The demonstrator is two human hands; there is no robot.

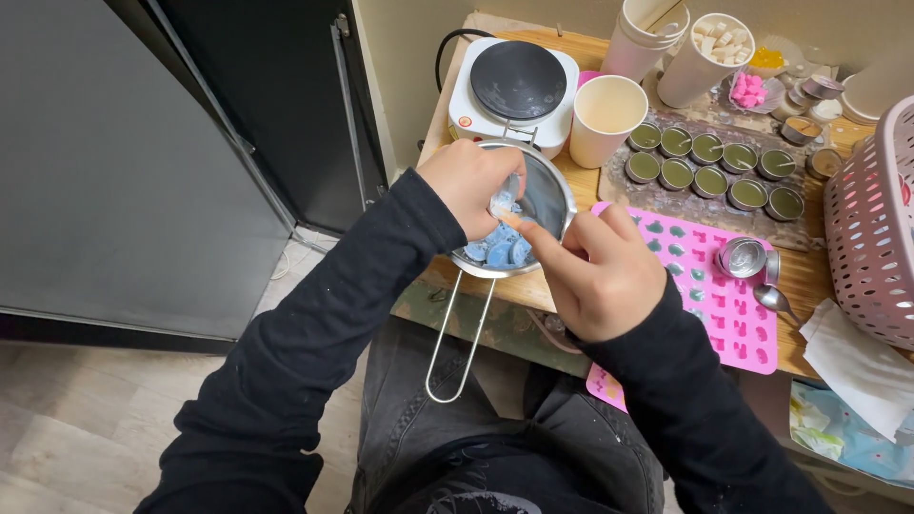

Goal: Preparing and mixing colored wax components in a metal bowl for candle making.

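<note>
Right hand (605, 276) loosely curled, index finger out, its tip at the rim of the steel melting pot (547, 195); holds nothing I can see. Left hand (466, 186) pinched shut on a pale wax piece (503, 202) over the blue wax chunks (497, 249) inside the pot. Pot sits at table edge, wire handle overhanging. Pink silicone mould (728, 319) just right, partly hidden by the wrist. Behind: white hotplate (514, 90), cream cup (606, 114), rows of round tins (714, 167); basket (871, 219) cut off right.

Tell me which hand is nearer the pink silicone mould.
Right. The right hand hovers just beside the pink silicone mould, at its left edge; the left hand is farther off, over the metal pot.
</note>
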